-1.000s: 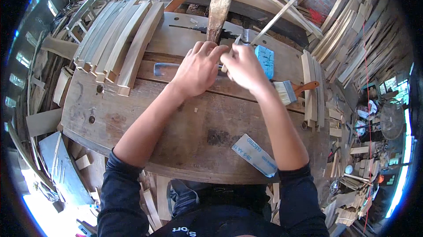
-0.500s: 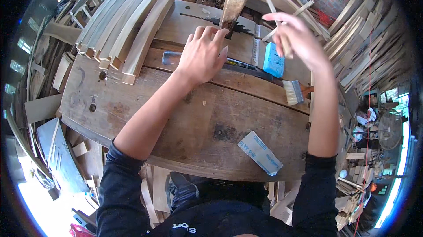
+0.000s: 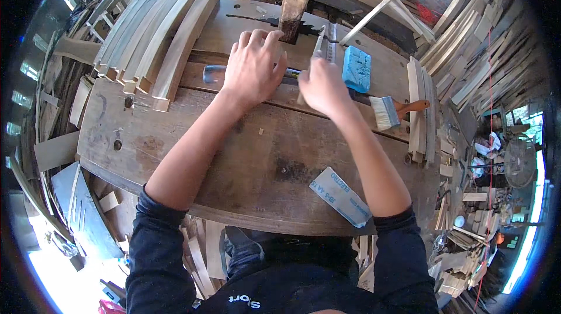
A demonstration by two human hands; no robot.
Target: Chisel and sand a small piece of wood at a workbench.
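My left hand (image 3: 252,70) rests with fingers loosely spread beside the foot of an upright wooden post (image 3: 297,0); no object shows in its grip. Closed round a slim tool (image 3: 319,45), my right hand (image 3: 325,87) is slightly blurred. The tool's narrow greyish end points away from me over a flat panel (image 3: 245,24) with a dark jagged patch; its exact kind is unclear. Under and beside my left hand lies a long dark tool with a blue end (image 3: 214,74). Just right of my right hand sits a blue case (image 3: 357,68).
A flat brush (image 3: 384,113) with a wooden handle lies to the right, by several upright strips (image 3: 417,109). Shaped wooden slats (image 3: 190,45) line the bench's left. Nearer me, a pale printed packet (image 3: 340,197) lies on the wooden bench (image 3: 234,156). Timber is stacked all around.
My right hand has come down and left with the slim tool, from above the blue case to beside it. My left hand has drawn slightly back from the post's foot.
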